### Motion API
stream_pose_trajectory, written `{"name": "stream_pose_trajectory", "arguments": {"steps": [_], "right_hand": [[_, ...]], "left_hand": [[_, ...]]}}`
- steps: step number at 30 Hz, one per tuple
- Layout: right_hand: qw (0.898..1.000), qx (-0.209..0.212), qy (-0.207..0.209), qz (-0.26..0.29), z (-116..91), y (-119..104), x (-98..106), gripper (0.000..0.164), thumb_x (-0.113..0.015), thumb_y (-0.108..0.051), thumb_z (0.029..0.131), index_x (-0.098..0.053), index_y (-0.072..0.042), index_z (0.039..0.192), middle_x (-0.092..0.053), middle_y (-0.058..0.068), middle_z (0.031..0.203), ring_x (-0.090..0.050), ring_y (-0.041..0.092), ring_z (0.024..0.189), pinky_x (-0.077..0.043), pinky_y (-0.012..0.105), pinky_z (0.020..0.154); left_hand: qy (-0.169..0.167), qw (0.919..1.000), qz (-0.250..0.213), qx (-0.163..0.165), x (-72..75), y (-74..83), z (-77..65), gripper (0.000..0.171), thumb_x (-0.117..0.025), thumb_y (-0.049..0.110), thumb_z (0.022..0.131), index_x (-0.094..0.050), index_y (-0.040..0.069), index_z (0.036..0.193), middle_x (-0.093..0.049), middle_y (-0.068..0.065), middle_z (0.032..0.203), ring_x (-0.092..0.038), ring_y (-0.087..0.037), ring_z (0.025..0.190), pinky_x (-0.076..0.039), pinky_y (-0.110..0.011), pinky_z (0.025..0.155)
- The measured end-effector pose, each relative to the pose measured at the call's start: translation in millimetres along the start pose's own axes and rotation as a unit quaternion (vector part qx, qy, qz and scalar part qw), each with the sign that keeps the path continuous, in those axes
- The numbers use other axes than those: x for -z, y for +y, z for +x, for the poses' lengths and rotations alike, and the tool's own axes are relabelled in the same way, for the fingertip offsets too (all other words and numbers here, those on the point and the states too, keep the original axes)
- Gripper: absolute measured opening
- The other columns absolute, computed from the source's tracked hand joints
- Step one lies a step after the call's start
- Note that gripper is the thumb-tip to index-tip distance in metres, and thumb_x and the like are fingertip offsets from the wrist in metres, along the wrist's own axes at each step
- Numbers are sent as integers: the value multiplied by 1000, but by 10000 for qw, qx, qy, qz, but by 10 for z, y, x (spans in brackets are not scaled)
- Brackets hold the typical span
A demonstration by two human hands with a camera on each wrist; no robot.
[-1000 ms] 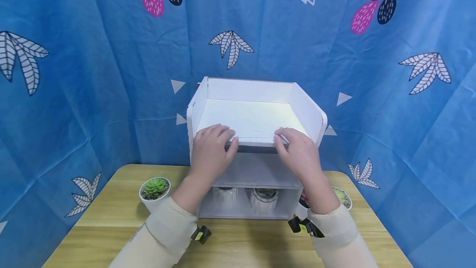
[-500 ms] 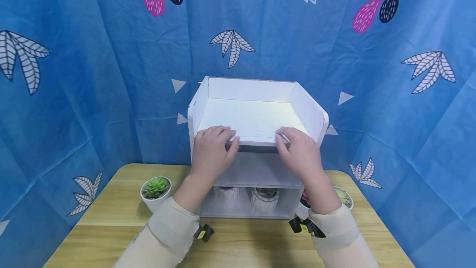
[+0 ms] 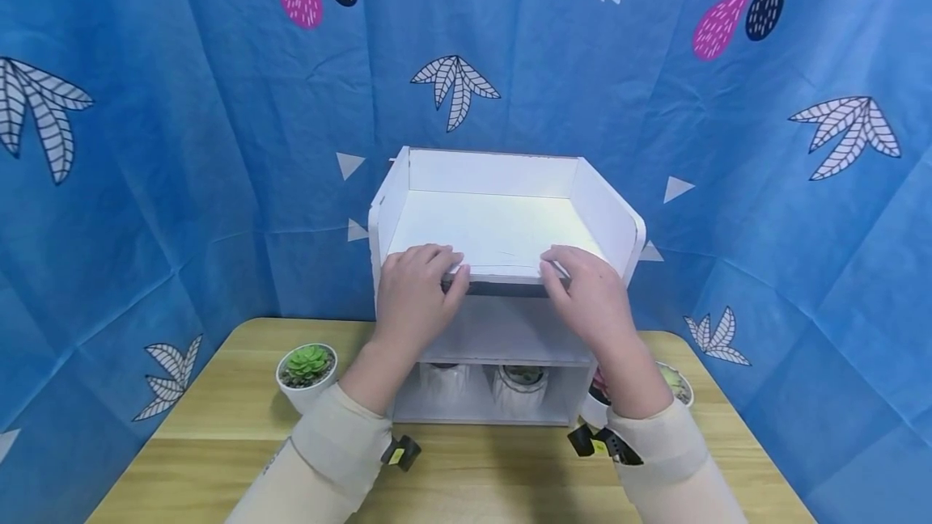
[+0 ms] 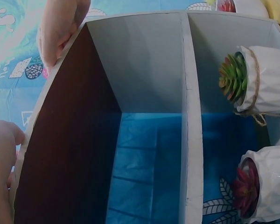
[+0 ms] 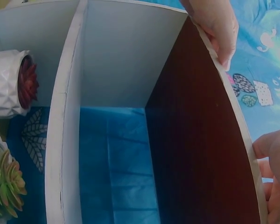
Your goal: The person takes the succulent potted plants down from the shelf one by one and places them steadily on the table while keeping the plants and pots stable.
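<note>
A white shelf unit (image 3: 502, 331) is seen upright, its open front turned toward the person and the long side of its top board running left to right, across the line of the forearms. Its base seems to rest on the tabletop (image 3: 451, 483), though contact is hard to judge in the shade. The front edge of the top board is gripped near the unit's left end by the left hand (image 3: 417, 293) and near its right end by the right hand (image 3: 590, 293), fingers bent over the upper face and thumbs kept at the edge. The top is bounded by raised panels at the back and both sides of the unit; the board's underside (image 4: 74, 126) is dark brown.

In the unit's lower compartment two white pots are held. A red succulent (image 4: 245, 186) is contained in the left one, and a green succulent (image 4: 233, 78) in the right one, which is tied with twine. Through the unit's open back, the blue curtain (image 3: 524, 31) is seen.

Left of the unit, a potted green plant (image 3: 307, 378) is placed; on its right, a pink plant (image 3: 597, 404) and a pale green plant (image 3: 677, 382), both potted, are partly hidden by the right forearm.
</note>
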State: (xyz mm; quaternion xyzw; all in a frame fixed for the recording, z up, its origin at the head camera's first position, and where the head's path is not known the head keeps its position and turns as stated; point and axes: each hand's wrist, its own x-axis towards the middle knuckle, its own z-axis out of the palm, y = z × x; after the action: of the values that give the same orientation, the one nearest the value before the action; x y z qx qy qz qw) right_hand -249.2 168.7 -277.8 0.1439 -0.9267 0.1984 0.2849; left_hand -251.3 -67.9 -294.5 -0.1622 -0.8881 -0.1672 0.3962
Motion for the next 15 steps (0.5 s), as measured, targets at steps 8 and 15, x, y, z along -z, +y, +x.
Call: {"name": "stream_pose_trajectory", "arguments": {"steps": [8,15], "right_hand": [[9997,-11,-168,189,-14,8,27,34,-54,-34,103,-69,-11,122,-66,10,129,-57,30,126,-44,52,105],[9989,-33,-342,319,-12,-12,87,34,-55,-34,102,-68,-11,123,-64,10,131,-56,31,127,-44,54,105]], "left_hand": [[-16,10000,3,6,-6,-6,-8,34,-56,39,98,-76,17,115,-72,-4,117,-64,-24,114,-47,-46,95],[-3,10000,-4,3,1,3,2,33,-57,39,98,-76,17,115,-73,-3,116,-65,-24,112,-48,-46,94]]}}
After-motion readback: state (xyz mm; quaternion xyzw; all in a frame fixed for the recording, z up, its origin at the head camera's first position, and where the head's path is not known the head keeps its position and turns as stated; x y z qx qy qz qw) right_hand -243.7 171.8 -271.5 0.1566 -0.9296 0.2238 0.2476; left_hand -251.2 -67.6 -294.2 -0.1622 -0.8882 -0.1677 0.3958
